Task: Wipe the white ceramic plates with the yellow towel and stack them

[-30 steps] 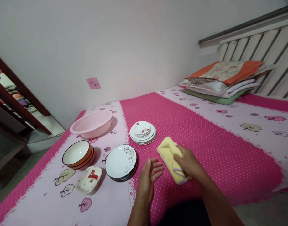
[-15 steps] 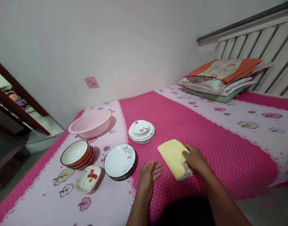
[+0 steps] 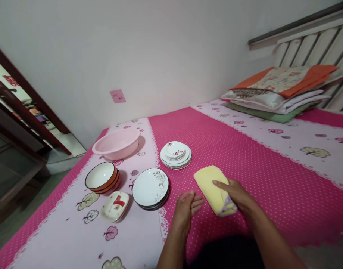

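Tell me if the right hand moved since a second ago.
Yes: the right hand slid right, away from the small plates, to the near end of the yellow cloth.

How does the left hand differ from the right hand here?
The right hand lies palm down on the yellow cloth, fingers closed on its near end; the left hand holds nothing. The left hand is open, its palm turned toward the cloth, beside it on the pink sheet. Both are down at the sheet, close together.

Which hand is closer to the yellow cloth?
Right. The right hand rests on the yellow cloth at its near end; the left hand lies beside it, apart.
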A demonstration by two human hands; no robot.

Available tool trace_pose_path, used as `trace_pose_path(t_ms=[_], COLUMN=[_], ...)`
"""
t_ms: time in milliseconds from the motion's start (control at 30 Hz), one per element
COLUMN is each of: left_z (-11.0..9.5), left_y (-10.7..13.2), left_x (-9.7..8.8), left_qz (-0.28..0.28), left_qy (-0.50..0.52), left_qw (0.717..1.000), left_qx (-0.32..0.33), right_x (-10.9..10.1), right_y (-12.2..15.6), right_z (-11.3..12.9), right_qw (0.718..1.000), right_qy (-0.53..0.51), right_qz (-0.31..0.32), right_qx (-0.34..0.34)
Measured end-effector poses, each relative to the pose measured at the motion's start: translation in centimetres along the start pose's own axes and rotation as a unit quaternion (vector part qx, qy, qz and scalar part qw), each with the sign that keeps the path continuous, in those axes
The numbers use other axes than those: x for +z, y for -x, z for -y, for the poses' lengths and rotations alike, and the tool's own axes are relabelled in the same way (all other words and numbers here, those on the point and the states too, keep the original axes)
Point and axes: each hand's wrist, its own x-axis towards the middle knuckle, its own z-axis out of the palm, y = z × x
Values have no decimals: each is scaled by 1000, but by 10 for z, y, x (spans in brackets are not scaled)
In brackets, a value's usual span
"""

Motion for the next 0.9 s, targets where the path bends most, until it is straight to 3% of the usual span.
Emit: trace_pose_path(t_ms=[100, 200, 367, 600, 733, 900], left_z=[-3, -9, -15, -13, -17, -17], left_y=[5, 13, 20, 16, 18, 20], left_x=[4, 9, 14, 11, 9, 8], left_qz=[29, 87, 121, 84, 33, 90], left_qy=[4, 41, 99, 104, 108, 44], left_qw=[1000, 995, 986, 989, 993, 995], left_qx=[6, 15, 56, 65, 42, 23], right_x=[12, 22, 28, 25, 39, 55], right_y=[14, 24, 22, 23, 25, 19], right_z=[10, 19, 16, 6, 9, 10], right_qw=[983, 937, 931, 917, 917, 936], right_qy=[-148, -299, -306, -291, -291, -307], right_qz=[105, 176, 198, 273, 270, 164], right_qx=[12, 35, 24, 24, 37, 50])
